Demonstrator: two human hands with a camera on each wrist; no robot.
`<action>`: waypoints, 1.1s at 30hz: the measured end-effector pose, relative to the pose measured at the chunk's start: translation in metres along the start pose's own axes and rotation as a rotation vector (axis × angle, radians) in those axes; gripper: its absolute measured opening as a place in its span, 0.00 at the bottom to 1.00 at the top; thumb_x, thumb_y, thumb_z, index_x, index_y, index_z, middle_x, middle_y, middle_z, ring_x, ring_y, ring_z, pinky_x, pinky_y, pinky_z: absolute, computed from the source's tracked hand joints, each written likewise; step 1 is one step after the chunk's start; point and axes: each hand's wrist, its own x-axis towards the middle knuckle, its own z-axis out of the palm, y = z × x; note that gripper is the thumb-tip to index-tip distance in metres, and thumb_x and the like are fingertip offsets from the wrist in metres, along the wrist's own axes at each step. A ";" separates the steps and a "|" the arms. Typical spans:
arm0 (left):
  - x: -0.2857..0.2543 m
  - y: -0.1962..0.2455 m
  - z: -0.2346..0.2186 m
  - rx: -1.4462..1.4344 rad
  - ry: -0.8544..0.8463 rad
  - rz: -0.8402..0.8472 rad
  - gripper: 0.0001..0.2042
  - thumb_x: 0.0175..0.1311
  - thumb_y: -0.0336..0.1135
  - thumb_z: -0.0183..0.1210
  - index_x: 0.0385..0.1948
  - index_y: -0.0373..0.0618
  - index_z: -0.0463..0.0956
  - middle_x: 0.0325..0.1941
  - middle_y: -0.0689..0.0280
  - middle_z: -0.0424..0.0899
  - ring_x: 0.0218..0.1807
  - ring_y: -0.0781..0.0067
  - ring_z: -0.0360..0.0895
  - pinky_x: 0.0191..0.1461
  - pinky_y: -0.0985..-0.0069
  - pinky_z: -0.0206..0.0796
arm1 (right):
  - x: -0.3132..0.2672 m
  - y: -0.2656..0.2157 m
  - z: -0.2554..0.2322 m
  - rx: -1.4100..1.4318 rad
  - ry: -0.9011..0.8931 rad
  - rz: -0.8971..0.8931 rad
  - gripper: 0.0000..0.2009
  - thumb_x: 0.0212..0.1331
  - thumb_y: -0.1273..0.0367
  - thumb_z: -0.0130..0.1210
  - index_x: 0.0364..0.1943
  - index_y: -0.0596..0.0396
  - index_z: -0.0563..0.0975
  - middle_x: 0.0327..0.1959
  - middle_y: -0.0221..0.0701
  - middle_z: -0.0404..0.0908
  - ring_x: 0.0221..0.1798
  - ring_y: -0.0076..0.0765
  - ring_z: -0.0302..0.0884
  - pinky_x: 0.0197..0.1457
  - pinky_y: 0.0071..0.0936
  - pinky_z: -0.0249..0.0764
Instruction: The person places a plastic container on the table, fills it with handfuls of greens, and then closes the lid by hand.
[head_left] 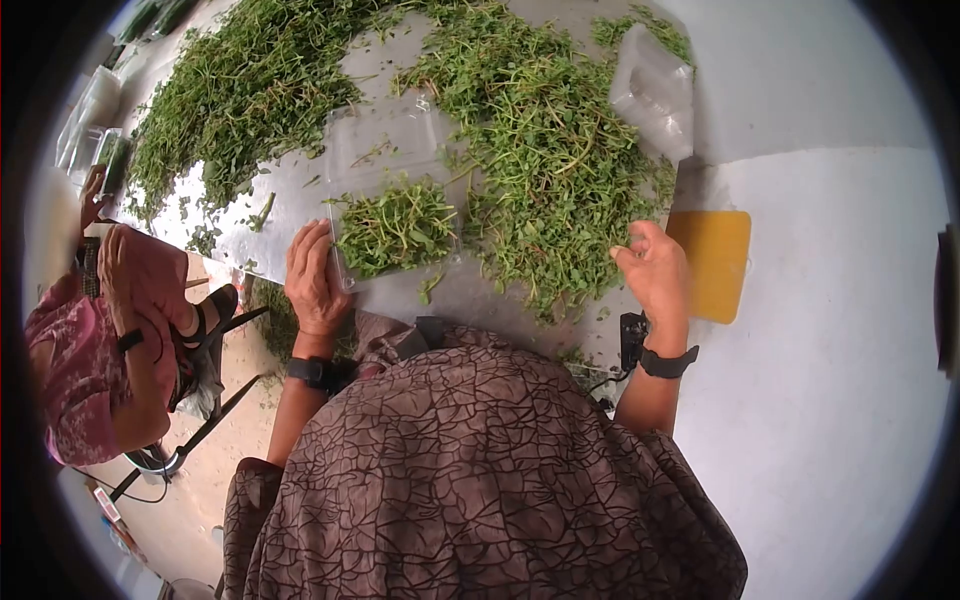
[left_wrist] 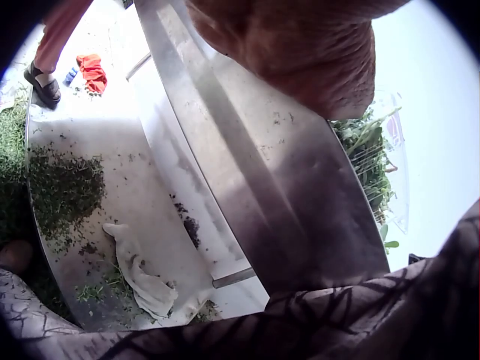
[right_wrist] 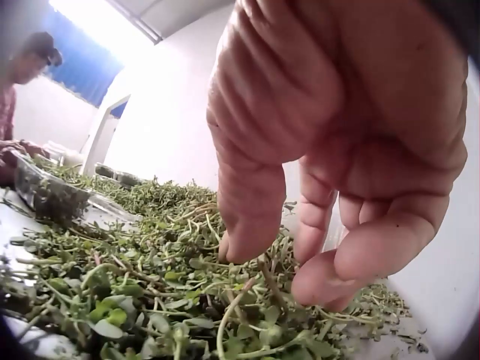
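Note:
In the head view, leafy green stems (head_left: 395, 230) lie in the near half of a clear plastic clamshell box (head_left: 385, 135), whose other half lies spread out behind. My left hand (head_left: 312, 275) rests on the table against the box's left side, fingers extended. The left wrist view shows part of that hand (left_wrist: 300, 56) with the box's greens (left_wrist: 367, 154) beyond it. My right hand (head_left: 655, 270) is at the right edge of a large heap of greens (head_left: 560, 170). In the right wrist view its thumb (right_wrist: 251, 202) and bent fingers stand apart just over the stems.
Another heap of greens (head_left: 250, 90) covers the table's far left. An empty clear box (head_left: 652, 95) lies at the right corner, near a yellow board (head_left: 715, 265). Another person in pink (head_left: 95, 350) sits at the left. A white cloth (left_wrist: 139, 270) lies below the table.

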 end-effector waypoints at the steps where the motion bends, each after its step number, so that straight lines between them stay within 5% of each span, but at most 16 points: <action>1: 0.000 0.000 0.000 0.004 -0.001 -0.003 0.11 0.52 0.18 0.51 0.38 0.37 0.74 0.48 0.56 0.79 0.55 0.50 0.74 0.58 0.62 0.65 | -0.002 -0.005 0.001 0.001 -0.004 -0.002 0.16 0.46 0.68 0.63 0.40 0.58 0.78 0.27 0.41 0.79 0.28 0.41 0.76 0.35 0.34 0.71; 6: 0.002 0.004 0.000 0.025 0.015 0.019 0.11 0.52 0.18 0.51 0.38 0.37 0.74 0.47 0.56 0.79 0.54 0.50 0.74 0.57 0.62 0.66 | -0.004 -0.006 0.014 -0.115 0.015 -0.079 0.19 0.44 0.66 0.65 0.45 0.52 0.78 0.31 0.45 0.80 0.35 0.51 0.78 0.42 0.39 0.72; 10: -0.001 -0.001 0.001 0.011 0.015 0.005 0.11 0.52 0.18 0.51 0.38 0.37 0.74 0.47 0.56 0.79 0.54 0.50 0.74 0.57 0.62 0.66 | 0.000 0.009 0.025 -0.204 0.013 -0.136 0.19 0.46 0.67 0.61 0.45 0.56 0.79 0.32 0.48 0.81 0.30 0.43 0.78 0.38 0.34 0.72; 13: -0.004 -0.004 0.000 0.009 -0.023 -0.020 0.13 0.53 0.25 0.53 0.41 0.36 0.74 0.49 0.55 0.78 0.56 0.50 0.73 0.59 0.62 0.65 | -0.001 0.011 0.026 -0.130 0.058 -0.178 0.16 0.45 0.72 0.60 0.42 0.51 0.80 0.28 0.47 0.79 0.33 0.55 0.77 0.37 0.40 0.73; 16: -0.001 -0.002 0.000 0.025 -0.009 -0.003 0.13 0.52 0.25 0.54 0.41 0.37 0.75 0.49 0.55 0.78 0.56 0.50 0.73 0.58 0.62 0.65 | 0.000 0.004 0.014 -0.058 0.112 -0.260 0.15 0.47 0.76 0.57 0.43 0.56 0.80 0.23 0.42 0.81 0.26 0.45 0.78 0.29 0.34 0.73; 18: 0.003 0.004 0.000 0.012 0.016 -0.005 0.12 0.50 0.18 0.51 0.37 0.36 0.75 0.47 0.56 0.80 0.53 0.51 0.75 0.57 0.63 0.66 | -0.007 -0.019 -0.012 0.493 -0.068 0.050 0.14 0.50 0.77 0.56 0.43 0.61 0.79 0.20 0.34 0.80 0.23 0.28 0.77 0.25 0.25 0.72; 21: 0.003 0.002 0.000 0.005 0.025 0.007 0.12 0.50 0.21 0.54 0.38 0.37 0.75 0.47 0.57 0.80 0.53 0.51 0.75 0.57 0.63 0.66 | -0.015 -0.058 -0.027 0.604 -0.122 0.036 0.11 0.54 0.78 0.54 0.43 0.65 0.78 0.23 0.29 0.80 0.26 0.17 0.76 0.24 0.16 0.70; 26: 0.003 0.002 0.001 -0.008 0.034 0.015 0.11 0.51 0.23 0.54 0.38 0.37 0.75 0.47 0.57 0.80 0.53 0.51 0.75 0.57 0.62 0.66 | -0.029 -0.120 -0.004 0.929 -0.448 -0.233 0.12 0.55 0.80 0.56 0.44 0.63 0.77 0.32 0.32 0.80 0.28 0.18 0.77 0.27 0.14 0.72; 31: 0.004 0.002 0.001 -0.013 0.048 0.015 0.10 0.51 0.19 0.55 0.36 0.38 0.75 0.45 0.59 0.80 0.51 0.52 0.76 0.55 0.63 0.68 | -0.023 -0.142 0.021 0.821 -0.315 -0.481 0.16 0.54 0.78 0.59 0.48 0.63 0.75 0.38 0.36 0.79 0.31 0.19 0.76 0.32 0.16 0.73; 33: 0.005 0.003 -0.001 -0.013 0.047 0.012 0.10 0.51 0.19 0.56 0.36 0.38 0.75 0.45 0.58 0.80 0.51 0.52 0.76 0.55 0.63 0.68 | -0.019 -0.130 0.019 0.766 -0.295 -0.414 0.16 0.53 0.78 0.59 0.48 0.62 0.76 0.37 0.35 0.79 0.31 0.20 0.76 0.32 0.17 0.73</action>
